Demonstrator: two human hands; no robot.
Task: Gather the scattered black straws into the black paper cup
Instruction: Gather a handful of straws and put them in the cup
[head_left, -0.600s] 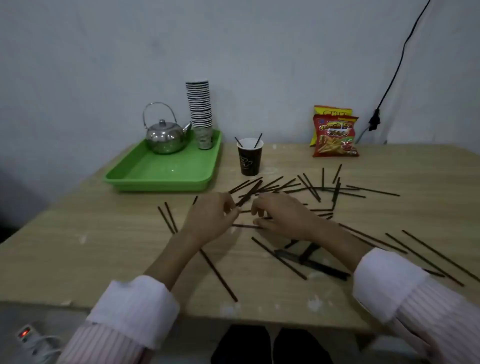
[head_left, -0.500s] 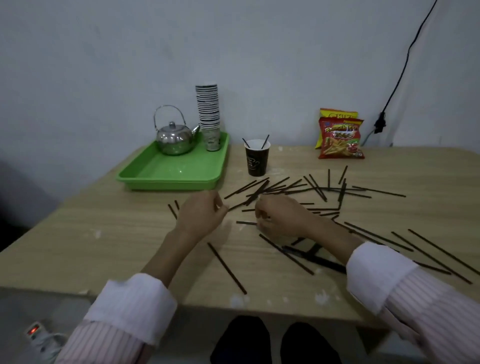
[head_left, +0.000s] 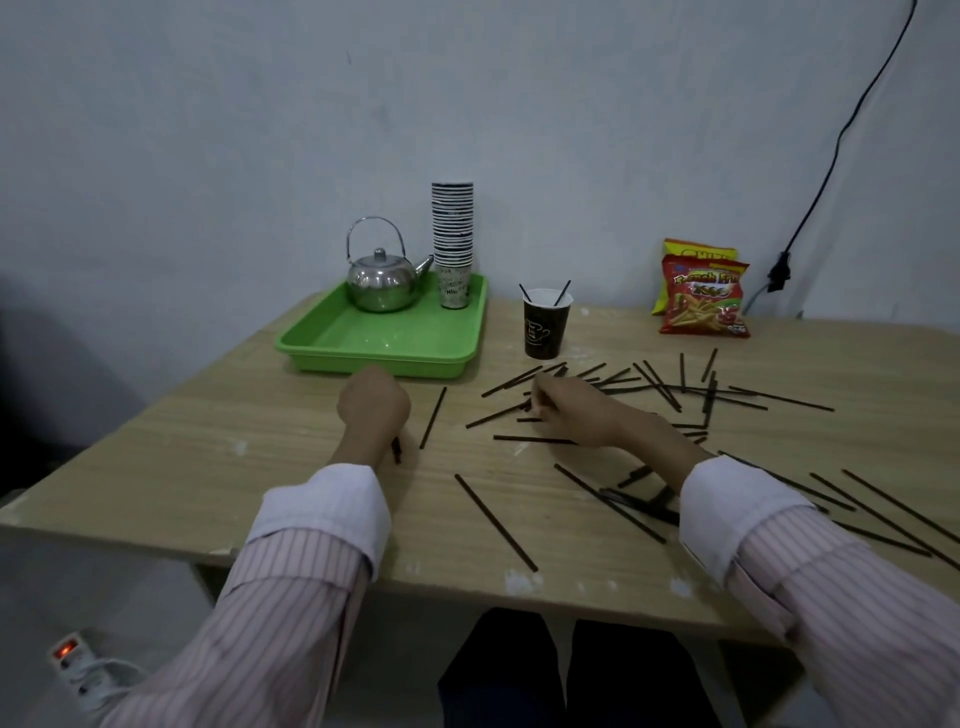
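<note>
Black straws (head_left: 496, 522): thin, straight, matte; strewn flat over wooden table (head_left: 208, 467), many crossing. Black paper cup (head_left: 545, 327): upright beside green tray (head_left: 374, 358), two straws inside. Right hand (head_left: 576, 410) pinching piled straws; left hand (head_left: 374, 405) curled, contents unclear.

The person wears a long-sleeved shirt of pale pink cloth with fine dark stripes running lengthwise down each arm. The left sleeve (head_left: 270, 623) and the right sleeve (head_left: 852, 597) are cut alike and hang loose, with soft folds in the cloth. Over the bench (head_left: 208, 467), each sleeve ends in a broad, plain white band without stripes: the left cuff (head_left: 327, 512) and the right cuff (head_left: 737, 506). Both cuffs stand wide round the arm. Past each cuff the forearm is bare as far as the left grip (head_left: 374, 405) and the right grip (head_left: 576, 410). Below the bench's near edge, dark trousers (head_left: 498, 670) cover both legs.
</note>
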